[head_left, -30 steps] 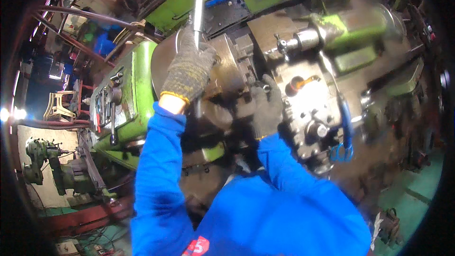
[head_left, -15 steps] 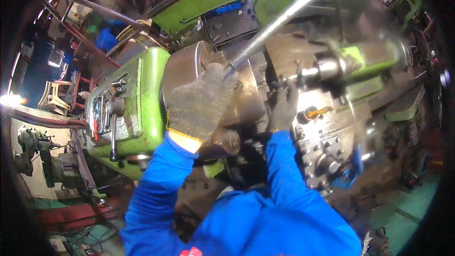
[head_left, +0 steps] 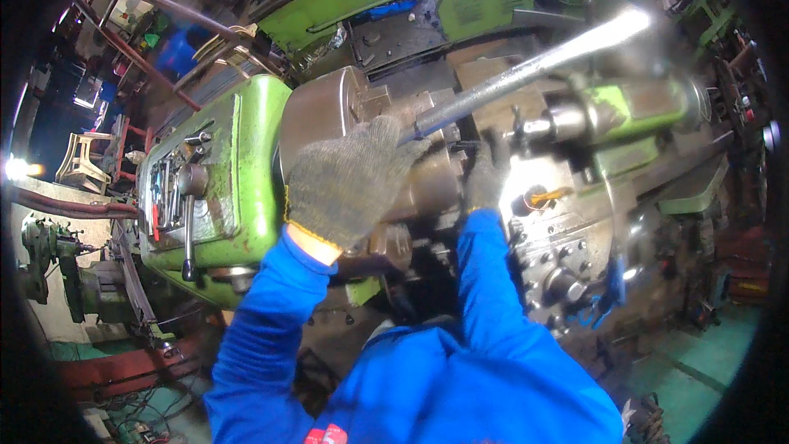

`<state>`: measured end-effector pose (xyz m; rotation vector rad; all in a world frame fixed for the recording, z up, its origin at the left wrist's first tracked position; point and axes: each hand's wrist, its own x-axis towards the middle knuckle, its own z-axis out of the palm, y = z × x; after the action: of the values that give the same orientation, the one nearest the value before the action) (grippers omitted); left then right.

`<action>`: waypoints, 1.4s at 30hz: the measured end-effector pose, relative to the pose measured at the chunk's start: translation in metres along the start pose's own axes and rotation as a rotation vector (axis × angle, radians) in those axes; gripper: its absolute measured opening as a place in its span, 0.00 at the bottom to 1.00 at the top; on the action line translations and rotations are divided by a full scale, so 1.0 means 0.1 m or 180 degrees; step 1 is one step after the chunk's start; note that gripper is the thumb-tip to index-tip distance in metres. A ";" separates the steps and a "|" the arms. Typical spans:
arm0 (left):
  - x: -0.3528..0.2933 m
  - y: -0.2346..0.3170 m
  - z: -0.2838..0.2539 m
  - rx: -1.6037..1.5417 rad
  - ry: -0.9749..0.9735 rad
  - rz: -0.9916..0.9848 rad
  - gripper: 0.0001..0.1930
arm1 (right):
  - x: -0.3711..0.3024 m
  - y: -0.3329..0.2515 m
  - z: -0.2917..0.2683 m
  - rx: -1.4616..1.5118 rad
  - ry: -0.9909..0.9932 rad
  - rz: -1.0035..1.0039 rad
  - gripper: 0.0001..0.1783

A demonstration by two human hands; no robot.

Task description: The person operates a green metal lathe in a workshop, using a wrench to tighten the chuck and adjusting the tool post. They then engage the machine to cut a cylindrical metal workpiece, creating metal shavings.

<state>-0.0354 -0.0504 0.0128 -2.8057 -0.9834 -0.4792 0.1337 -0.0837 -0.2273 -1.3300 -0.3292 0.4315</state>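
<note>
My left hand (head_left: 341,185), in a grey knit glove with a yellow cuff edge, lies over the front of a large lathe chuck (head_left: 319,111). Its fingers and thumb close round the lower end of a long round metal bar (head_left: 518,74). From there the bar slants up to the right, and its far end is lost in glare. My right hand (head_left: 485,181), also gloved, is right of the chuck, beside the shiny tool block (head_left: 546,234). Blur and dim light hide its fingers, so what it touches does not show.
A green headstock (head_left: 259,173) with a lever (head_left: 189,238) and a tray of small tools stands left. The green tailstock (head_left: 645,107) is at right. An orange-handled item (head_left: 546,196) sits on the tool block. Behind is another green machine (head_left: 485,8).
The bar has swung clockwise, its far end dropping lower and further right. My left hand stays at the bar's lower end. My right hand has hardly moved.
</note>
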 end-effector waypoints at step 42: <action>0.39 0.16 0.29 -0.2199 0.0461 -0.1003 0.31 | -0.05 -0.13 0.10 0.0406 0.0148 0.0149 0.22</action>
<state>0.0113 -0.0336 -0.0012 -3.1066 -1.4612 -1.2570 0.1266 -0.0802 -0.2123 -1.2231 -0.2283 0.4529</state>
